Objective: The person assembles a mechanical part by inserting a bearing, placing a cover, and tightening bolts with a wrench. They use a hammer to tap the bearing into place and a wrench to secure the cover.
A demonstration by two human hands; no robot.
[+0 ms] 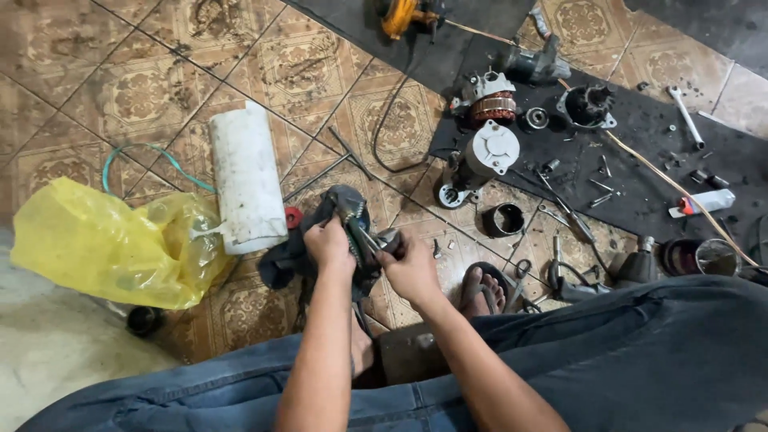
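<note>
Both hands were held close together above the tiled floor (96,88). Left hand (330,244) was clamped around a dark rag (298,254) and the handles of metal pliers (352,220), whose toothed head stuck up above the fist. Right hand (412,268) was closed on a small, rounded grey metal part (389,238), which was met by the pliers between the two hands, just in front of the knees.

One white plastic pipe (246,178), short, cylindrical and scuffed, was laid to the left of the hands, with one crumpled yellow plastic bag (104,240) beside it. A thin green wire (136,152) was curled behind the bag. Two slim steel rods (320,172) were crossed on the patterned, stained tiles.

One black rubber mat (656,144) was spread to the upper right. On it one copper-wound rotor (492,104), one round grey housing (492,148) and one chrome wrench (686,116) were set among scattered screws too small to be counted. One black ring (506,220) was left on the tiles nearby. One sandalled foot (482,292) was seen beside the blue denim trousers (640,352).
</note>
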